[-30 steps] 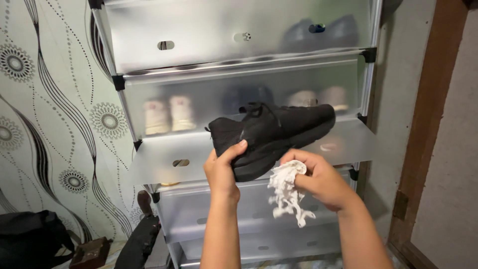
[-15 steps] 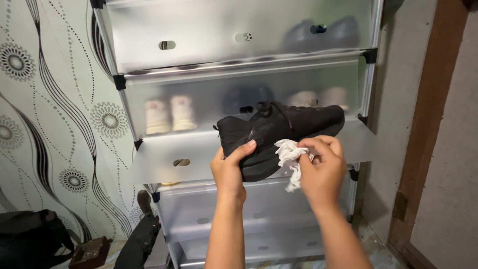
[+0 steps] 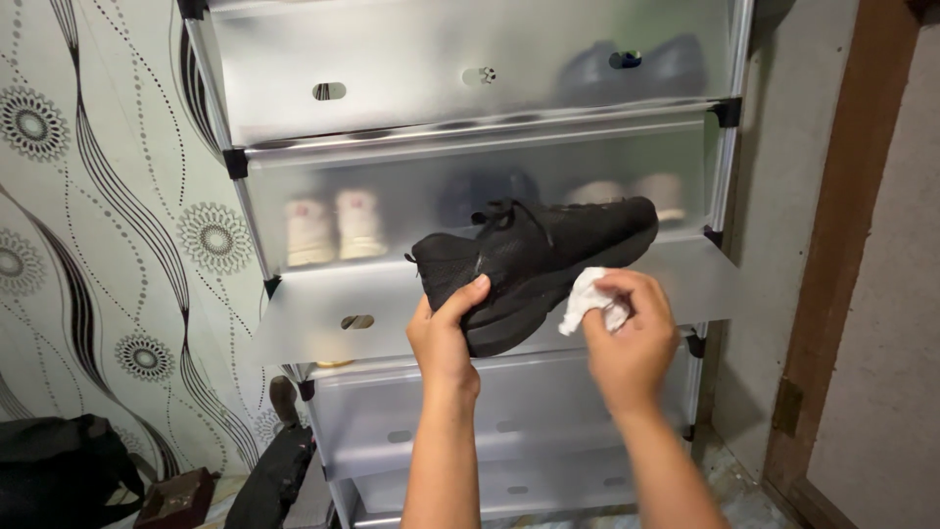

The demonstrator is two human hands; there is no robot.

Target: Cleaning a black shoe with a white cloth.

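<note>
Wiping of one black sneaker (image 3: pixel 539 260) appears under way, not finished: the white cloth (image 3: pixel 587 302) is bunched against the shoe's side, near the sole edge at mid-length. The left hand (image 3: pixel 446 333) clasps the heel end, thumb over the upper, holding the shoe in the air in front of the shoe rack's (image 3: pixel 470 196) open flap. The right hand (image 3: pixel 632 338) pinches the cloth with curled fingers. How much of the surface is already clean cannot be told. Count: one sneaker in hand, one cloth, about three blurred pairs behind the translucent rack doors.
</note>
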